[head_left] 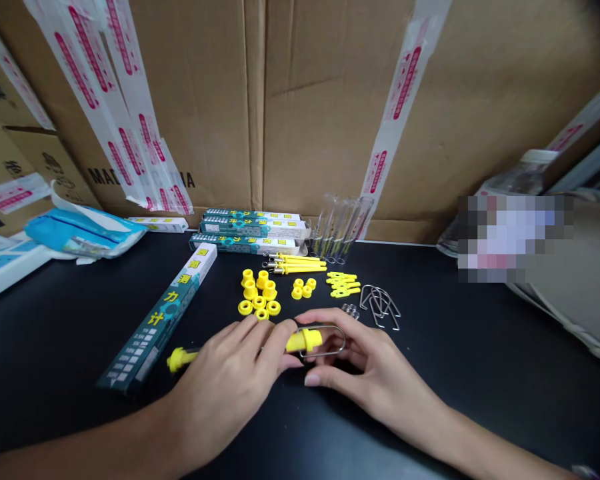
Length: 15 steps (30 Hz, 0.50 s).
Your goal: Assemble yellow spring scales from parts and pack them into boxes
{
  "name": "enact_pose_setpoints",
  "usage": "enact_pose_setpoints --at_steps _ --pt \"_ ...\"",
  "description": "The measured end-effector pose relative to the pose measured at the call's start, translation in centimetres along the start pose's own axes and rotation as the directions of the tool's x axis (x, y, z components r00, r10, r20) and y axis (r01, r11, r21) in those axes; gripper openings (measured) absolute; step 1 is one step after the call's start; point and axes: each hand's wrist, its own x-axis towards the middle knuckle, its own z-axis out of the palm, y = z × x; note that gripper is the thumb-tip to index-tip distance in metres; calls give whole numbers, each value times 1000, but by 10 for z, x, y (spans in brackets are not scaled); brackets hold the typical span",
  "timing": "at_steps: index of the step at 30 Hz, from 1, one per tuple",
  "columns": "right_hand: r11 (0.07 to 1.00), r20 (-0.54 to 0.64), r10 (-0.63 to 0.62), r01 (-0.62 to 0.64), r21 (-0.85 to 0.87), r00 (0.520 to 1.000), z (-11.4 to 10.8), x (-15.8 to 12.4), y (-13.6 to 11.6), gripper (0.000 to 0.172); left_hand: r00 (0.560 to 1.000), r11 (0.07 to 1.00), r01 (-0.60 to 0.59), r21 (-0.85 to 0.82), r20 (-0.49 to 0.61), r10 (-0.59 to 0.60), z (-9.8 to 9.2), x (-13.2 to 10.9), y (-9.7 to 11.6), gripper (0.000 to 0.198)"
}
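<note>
My left hand (pixel 240 353) is closed around a tubular spring scale with yellow ends, covering most of its tube. One yellow end cap (pixel 181 359) sticks out to the left of that hand, and the other yellow end (pixel 310 340) shows between my hands. A bent wire loop (pixel 341 341) is around this right end. My right hand (pixel 375 367) curls about the loop, with the index finger along its top and the thumb lower down, apart from it. Just beyond my fingers are yellow flanged caps (pixel 250 289), small yellow rings (pixel 307 291) and small metal rings (pixel 350 311).
Several wire loops (pixel 380 303), yellow hook pieces (pixel 344 284) and yellow rods with springs (pixel 300 268) lie farther back. Clear tubes (pixel 341 230) stand near printed boxes (pixel 253 227). A long box (pixel 167 313) lies left; a bottle (pixel 520 177) stands right. Cardboard (pixel 320 120) rises behind.
</note>
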Motion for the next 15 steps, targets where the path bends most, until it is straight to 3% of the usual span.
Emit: enact_pose_setpoints --at_steps 4,9,12,15 --pt "939 30 -174 175 -296 984 -4 -3 2 35 1000 1000 4 4 17 -5 0 0 -1 29" --pt "690 120 -401 386 -612 908 -8 -7 0 39 998 997 55 -45 -15 -56 1 -3 -1 31" --pt "580 197 -422 430 -692 885 -7 -7 -3 38 999 996 51 -72 5 -50 1 -5 1 27" --pt "556 246 -358 417 -720 901 -5 -6 -3 33 1000 998 8 -57 -13 -9 2 -7 5 27"
